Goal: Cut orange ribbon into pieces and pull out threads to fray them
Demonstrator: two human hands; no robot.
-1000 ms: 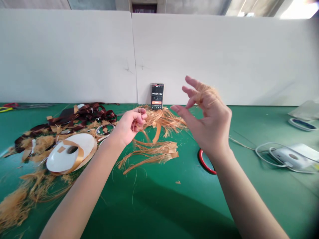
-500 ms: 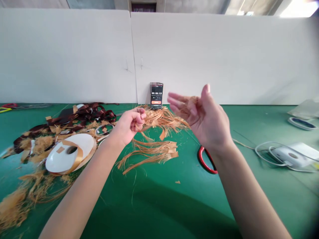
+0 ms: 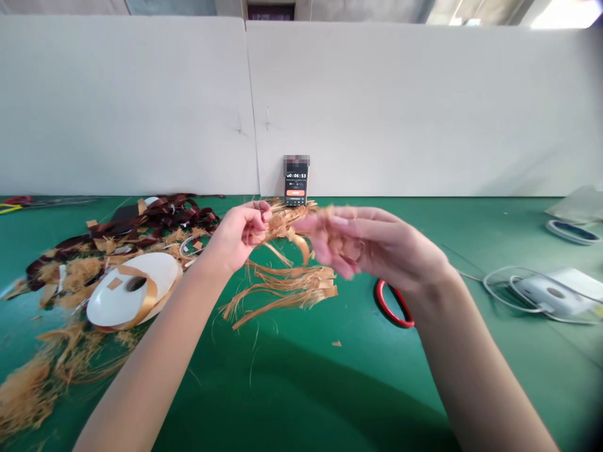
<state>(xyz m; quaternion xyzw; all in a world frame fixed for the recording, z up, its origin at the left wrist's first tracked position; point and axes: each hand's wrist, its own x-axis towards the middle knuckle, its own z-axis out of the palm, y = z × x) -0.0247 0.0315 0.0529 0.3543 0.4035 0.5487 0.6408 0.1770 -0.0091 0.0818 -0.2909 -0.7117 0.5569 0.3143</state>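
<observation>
Above the green table, my left hand is closed in a pinch. From its fingertips a tan ribbon strip seems to run right and curl downward. My right hand is level with it on the right, its fingers smeared by motion. A tangle of tan threads sits among those fingers. Below both hands lie several frayed ribbon strips, their uncut ends pointing right. Behind, a pile of loose tan fibres is partly covered by my hands.
A phone showing a timer leans on the white panel. Left are a white ribbon spool, dark brown ribbon and frayed fibre. Red-handled scissors lie partly under my right wrist; a white corded device is far right.
My right hand has turned over, palm down, and dropped slightly toward the left hand. My left hand has shifted only a little, and a curled ribbon strip now shows between them.
</observation>
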